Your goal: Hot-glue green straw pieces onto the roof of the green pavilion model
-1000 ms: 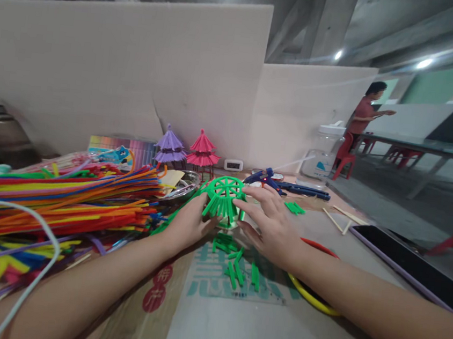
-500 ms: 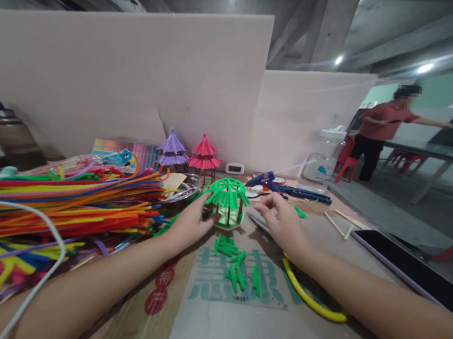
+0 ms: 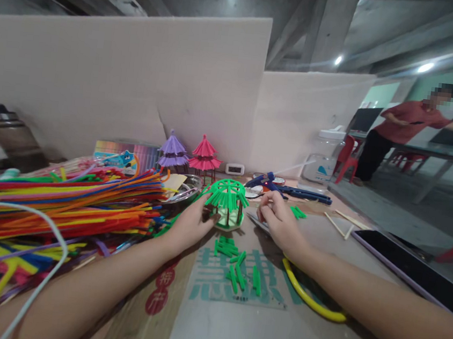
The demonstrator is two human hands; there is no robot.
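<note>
A small green pavilion model (image 3: 228, 196), with a ring-topped roof of pipe-cleaner strips and brown posts, stands upright on the cardboard. My left hand (image 3: 193, 221) is closed around its left side, thumb at the base. To its right, my right hand (image 3: 280, 218) has its fingers curled together; anything between them is hidden. Beside and partly under that hand lies a grey pointed blade (image 3: 257, 221). Short green pipe-cleaner pieces (image 3: 236, 267) are scattered in front of the model, and a few more green pieces (image 3: 298, 212) lie right of my right hand.
Bundled colourful pipe cleaners (image 3: 86, 198) fill the left. Behind stand purple (image 3: 173, 150) and pink (image 3: 205, 154) pavilions, a small clock (image 3: 234, 169), a blue glue gun (image 3: 263, 180) and a clear jug (image 3: 322, 160). A phone (image 3: 410, 269) and yellow tube (image 3: 310, 299) lie right. A person (image 3: 406, 129) stands beyond.
My right hand has drawn slightly back from the model and its fingers have curled in more. My left hand stays on the model. The person in the background has moved to the right.
</note>
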